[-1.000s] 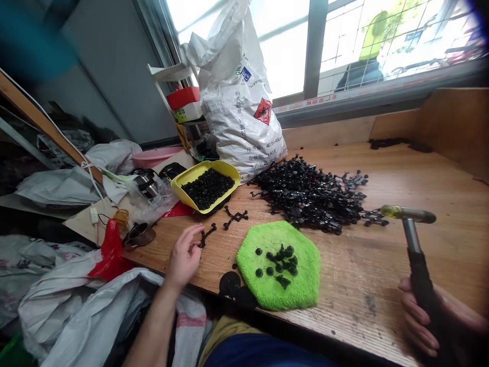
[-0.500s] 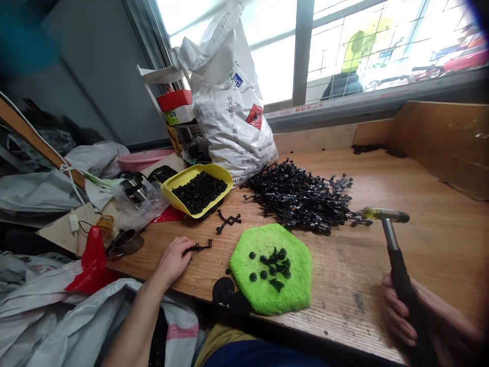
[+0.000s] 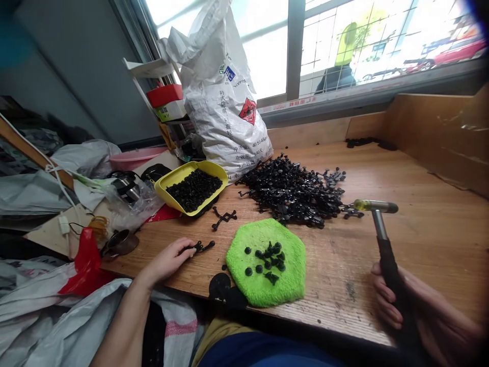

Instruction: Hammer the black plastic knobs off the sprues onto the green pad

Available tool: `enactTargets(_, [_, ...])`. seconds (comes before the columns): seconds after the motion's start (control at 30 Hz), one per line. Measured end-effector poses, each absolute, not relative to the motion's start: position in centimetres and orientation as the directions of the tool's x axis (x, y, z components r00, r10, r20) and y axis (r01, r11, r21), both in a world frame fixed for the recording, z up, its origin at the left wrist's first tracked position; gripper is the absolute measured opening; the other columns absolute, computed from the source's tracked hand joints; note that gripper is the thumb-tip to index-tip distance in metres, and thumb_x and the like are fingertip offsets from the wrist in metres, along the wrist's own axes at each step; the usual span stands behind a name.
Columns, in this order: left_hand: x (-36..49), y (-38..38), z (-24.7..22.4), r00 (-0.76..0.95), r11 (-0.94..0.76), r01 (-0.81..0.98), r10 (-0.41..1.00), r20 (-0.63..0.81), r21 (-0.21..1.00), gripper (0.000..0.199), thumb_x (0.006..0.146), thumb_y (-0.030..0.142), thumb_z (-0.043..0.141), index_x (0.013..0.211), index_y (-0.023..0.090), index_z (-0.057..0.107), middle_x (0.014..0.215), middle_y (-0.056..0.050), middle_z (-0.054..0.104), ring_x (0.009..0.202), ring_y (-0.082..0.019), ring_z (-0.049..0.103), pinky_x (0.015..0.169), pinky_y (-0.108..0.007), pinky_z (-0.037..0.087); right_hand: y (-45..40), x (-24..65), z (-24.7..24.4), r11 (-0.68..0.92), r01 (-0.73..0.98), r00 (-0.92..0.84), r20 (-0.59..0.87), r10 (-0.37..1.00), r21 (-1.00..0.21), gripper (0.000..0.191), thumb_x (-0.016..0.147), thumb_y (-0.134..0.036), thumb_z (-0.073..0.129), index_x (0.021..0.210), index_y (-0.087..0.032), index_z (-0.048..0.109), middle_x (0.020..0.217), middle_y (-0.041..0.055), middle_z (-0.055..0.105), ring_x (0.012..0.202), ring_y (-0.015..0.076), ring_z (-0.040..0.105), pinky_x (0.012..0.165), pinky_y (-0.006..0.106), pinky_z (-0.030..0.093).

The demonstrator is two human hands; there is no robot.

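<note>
Now swung round to point right, toward the green pad (image 3: 275,293), compared with a second ago: the black linkage (image 3: 206,246)! Pinching it by the near end with the left hand (image 3: 176,257), low at the desk (image 3: 328,285), in front of the yellow tray (image 3: 162,187); cannot tell if touching wood. Looks light, stiff in the arms, probably loose at the joints, so likely to fold; best taken close to a joint. Over right, clasping the hammer (image 3: 386,252) by its dark handle with the right hand (image 3: 420,300); probably head-heavy, safest held there.
</note>
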State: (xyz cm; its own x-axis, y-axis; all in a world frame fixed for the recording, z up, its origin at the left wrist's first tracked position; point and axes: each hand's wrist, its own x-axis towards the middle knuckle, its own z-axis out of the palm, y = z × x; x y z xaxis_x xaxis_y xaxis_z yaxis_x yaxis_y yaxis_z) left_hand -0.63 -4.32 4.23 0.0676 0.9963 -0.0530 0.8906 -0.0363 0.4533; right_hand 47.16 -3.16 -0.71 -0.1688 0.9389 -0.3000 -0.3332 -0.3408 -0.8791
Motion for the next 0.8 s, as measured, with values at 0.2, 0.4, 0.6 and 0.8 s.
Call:
enactTargets(0.2, [-0.4,-4.0,4.1,-0.087,0.038,0.985,0.951,0.296,0.167,0.039,0.081,0.041,0.043,0.108,0.017,0.058,0.093,-0.009,0.061,0.085,-0.022,0.057,0.078,-0.032,0.041,-3.3,47.4,-0.8,-0.499,-0.549,-0.294,-0.404,0.866,-0.67,0.022,0.08,-0.046,0.049,0.08,-0.025,0.054,0.062,0.0013,0.042,0.044,0.0132,0.039,0.04,0.028,0.033])
enactTargets(0.4, [2.1,-4.9,2.6,-0.227,0.235,0.972,0.95,0.214,-0.015,0.033,0.08,0.034,0.045,0.106,0.026,0.063,0.097,-0.008,0.067,0.077,-0.027,0.062,0.063,-0.033,0.042,-4.3,46.5,0.7,-0.381,-0.585,-0.227,-0.307,0.924,-0.716,0.018,0.08,-0.039,0.051,0.087,-0.022,0.054,0.067,0.0026,0.045,0.049,0.0135,0.039,0.042,0.025,0.034])
enactTargets(0.6, [2.4,-5.1,1.9,-0.388,0.254,0.896,0.847,0.364,0.364,0.033,0.078,0.032,0.045,0.104,0.023,0.065,0.091,-0.007,0.069,0.079,-0.025,0.062,0.066,-0.031,0.044,-4.3,46.7,0.7,-0.35,-0.567,-0.251,-0.249,0.936,-0.746,0.018,0.078,-0.036,0.055,0.088,-0.021,0.054,0.067,0.0022,0.046,0.05,0.0127,0.04,0.042,0.023,0.036])
enactTargets(0.8, [3.5,-5.2,2.0,-0.36,0.024,0.314,0.928,0.096,0.949,0.037,0.078,0.035,0.047,0.102,0.011,0.063,0.099,-0.01,0.065,0.09,-0.021,0.059,0.077,-0.028,0.045,-4.2,47.0,0.2,-0.339,-0.558,-0.264,-0.226,0.938,-0.757,0.016,0.08,-0.034,0.052,0.088,-0.021,0.055,0.068,0.0022,0.047,0.05,0.0127,0.041,0.043,0.024,0.038])
